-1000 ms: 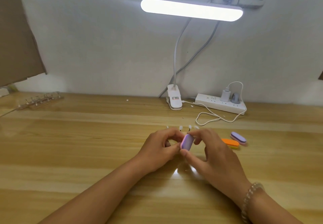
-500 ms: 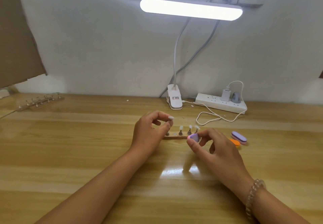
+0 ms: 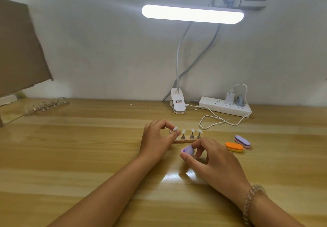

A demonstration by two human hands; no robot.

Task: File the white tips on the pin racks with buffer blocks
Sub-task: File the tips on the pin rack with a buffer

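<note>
A small wooden pin rack (image 3: 184, 140) lies mid-table with three white tips (image 3: 192, 130) standing on its pins. My left hand (image 3: 155, 140) sits at the rack's left end and pinches a pin with a white tip (image 3: 175, 129) between thumb and forefinger. My right hand (image 3: 210, 159) is just in front of the rack and grips a purple buffer block (image 3: 188, 150) in its fingertips. An orange buffer block (image 3: 234, 146) and another purple buffer block (image 3: 242, 141) lie on the table to the right.
A second pin rack (image 3: 46, 106) lies at the far left near a cardboard sheet (image 3: 19, 49). A clip lamp (image 3: 177, 105) stands at the back, with a power strip (image 3: 224, 109) and a looping white cable (image 3: 212, 122) behind the working rack.
My hands have separated. The left hand has moved to the rack's left end with a tipped pin pinched in it. The right hand has drawn the purple block back toward me.
</note>
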